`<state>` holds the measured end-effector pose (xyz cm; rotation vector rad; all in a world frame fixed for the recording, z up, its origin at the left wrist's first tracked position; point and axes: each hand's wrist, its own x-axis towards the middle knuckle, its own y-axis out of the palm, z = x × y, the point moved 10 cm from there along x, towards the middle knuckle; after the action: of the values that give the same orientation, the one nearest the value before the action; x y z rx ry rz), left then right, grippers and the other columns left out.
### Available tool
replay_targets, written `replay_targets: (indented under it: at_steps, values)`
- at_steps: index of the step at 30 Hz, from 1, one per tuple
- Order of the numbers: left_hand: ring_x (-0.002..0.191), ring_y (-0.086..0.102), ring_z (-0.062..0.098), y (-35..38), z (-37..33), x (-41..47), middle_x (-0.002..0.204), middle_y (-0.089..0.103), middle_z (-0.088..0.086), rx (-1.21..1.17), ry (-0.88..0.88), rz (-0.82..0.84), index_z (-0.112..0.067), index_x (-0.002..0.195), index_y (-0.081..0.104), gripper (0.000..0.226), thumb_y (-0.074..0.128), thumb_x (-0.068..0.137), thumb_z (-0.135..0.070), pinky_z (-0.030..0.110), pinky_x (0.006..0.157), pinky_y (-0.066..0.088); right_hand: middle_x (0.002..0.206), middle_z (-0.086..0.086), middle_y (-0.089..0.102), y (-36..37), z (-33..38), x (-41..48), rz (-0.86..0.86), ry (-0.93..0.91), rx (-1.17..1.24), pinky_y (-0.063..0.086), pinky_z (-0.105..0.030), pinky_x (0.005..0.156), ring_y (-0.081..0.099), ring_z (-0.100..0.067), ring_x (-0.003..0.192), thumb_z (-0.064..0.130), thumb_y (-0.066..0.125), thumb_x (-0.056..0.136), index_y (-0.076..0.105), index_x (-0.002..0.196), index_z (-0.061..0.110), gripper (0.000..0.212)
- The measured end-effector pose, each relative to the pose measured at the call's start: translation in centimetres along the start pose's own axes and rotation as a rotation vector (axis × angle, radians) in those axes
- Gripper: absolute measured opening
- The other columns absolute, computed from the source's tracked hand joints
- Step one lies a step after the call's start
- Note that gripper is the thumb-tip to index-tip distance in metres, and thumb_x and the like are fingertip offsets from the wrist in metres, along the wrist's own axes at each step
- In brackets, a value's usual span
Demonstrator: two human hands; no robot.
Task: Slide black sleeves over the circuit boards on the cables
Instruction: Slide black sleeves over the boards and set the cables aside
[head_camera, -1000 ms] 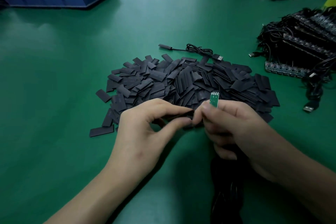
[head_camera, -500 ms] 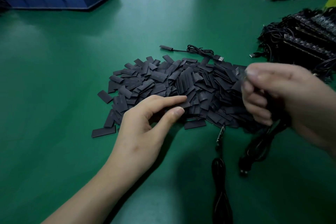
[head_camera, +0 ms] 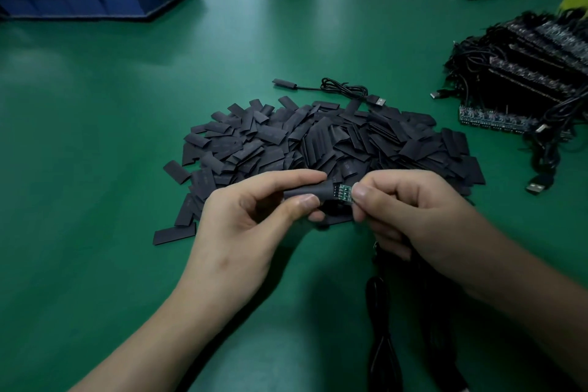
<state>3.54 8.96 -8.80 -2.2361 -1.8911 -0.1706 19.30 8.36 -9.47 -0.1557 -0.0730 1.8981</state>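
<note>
Midway through sleeving one board. With the left hand, pinching a black sleeve between thumb and forefinger. With the right hand, pinching the near end of a small green circuit board, held between the two hands and entering the sleeve's mouth. Judged from the exposed green strip, only partly covered so far. Next, probably: pushing the sleeve on toward the right fingertips while backing that pinch off onto the cable hanging below the right palm, with the tube kept open and square to the board. Beyond both hands, a heap of loose sleeves. Hard to judge the depth of board inside the sleeve. Hidden behind the right fingers: the joint of board and cable. Cut off at the bottom edge: the cable's lower run.
</note>
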Motion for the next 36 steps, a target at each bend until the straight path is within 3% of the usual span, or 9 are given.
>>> replay_targets:
  at_steps: [7,11,14,20,26,30,36]
  values:
    - [0.076,0.075,0.009,0.2,-0.1,-0.1,0.082,0.080,0.002,-0.002,-0.014,0.014,-0.031,0.103,0.080,0.021,0.075,0.086,-0.021,0.017,0.078,0.056,0.054,-0.004,0.033,0.0,-0.1,-0.1,-0.002,-0.019,-0.010,0.028,-0.025,0.043,0.030,-0.016,0.045,0.039,0.056,0.088,0.062,0.072,0.007,0.036]
    - [0.075,0.076,0.009,0.1,-0.1,-0.2,0.080,0.079,0.000,0.030,-0.006,0.002,-0.029,0.101,0.081,0.021,0.072,0.084,-0.020,0.015,0.077,0.055,0.052,0.005,0.037,-0.3,-0.2,-0.2,-0.016,-0.053,-0.146,0.028,-0.041,0.047,0.032,-0.019,0.048,0.043,0.057,0.101,0.065,0.074,0.016,0.038]
    - [0.075,0.076,0.008,0.0,-0.5,-0.2,0.082,0.079,-0.005,0.116,0.034,-0.009,-0.030,0.101,0.080,0.019,0.073,0.085,-0.022,0.015,0.077,0.055,0.051,0.009,0.038,-0.5,0.0,-0.2,-0.044,-0.090,-0.277,0.031,-0.047,0.048,0.035,-0.017,0.047,0.044,0.054,0.097,0.067,0.077,0.022,0.032]
    - [0.087,0.074,0.008,0.1,-2.0,-0.1,0.091,0.077,-0.012,0.360,0.177,0.036,-0.029,0.107,0.078,0.024,0.077,0.084,-0.023,0.020,0.083,0.055,0.051,0.008,0.040,-0.9,-0.4,0.0,-0.049,-0.066,-0.277,0.031,-0.037,0.050,0.036,-0.015,0.046,0.054,0.054,0.090,0.067,0.078,0.023,0.036]
    - [0.088,0.074,0.010,0.3,-2.4,-0.3,0.092,0.077,-0.014,0.457,0.203,0.043,-0.035,0.107,0.078,0.028,0.080,0.080,-0.032,0.026,0.083,0.058,0.052,0.003,0.038,-0.9,-1.1,0.1,-0.017,0.007,-0.129,0.027,-0.029,0.045,0.031,-0.016,0.046,0.030,0.058,0.103,0.066,0.073,0.015,0.035]
    - [0.083,0.072,0.002,0.2,-2.8,-0.4,0.088,0.076,-0.017,0.506,0.225,0.007,-0.028,0.103,0.081,0.025,0.084,0.078,-0.031,0.017,0.080,0.055,0.052,0.005,0.039,-0.6,-0.4,-0.2,-0.042,-0.056,-0.281,0.029,-0.035,0.049,0.034,-0.016,0.047,0.039,0.058,0.099,0.067,0.075,0.020,0.032]
    - [0.084,0.068,0.003,0.4,-3.7,-0.7,0.090,0.072,-0.015,0.643,0.296,-0.024,-0.024,0.101,0.082,0.022,0.082,0.080,-0.031,0.013,0.081,0.049,0.049,0.010,0.040,-0.4,-0.1,-0.3,-0.047,-0.082,-0.337,0.029,-0.028,0.046,0.034,-0.009,0.046,0.038,0.058,0.098,0.068,0.074,0.023,0.030]
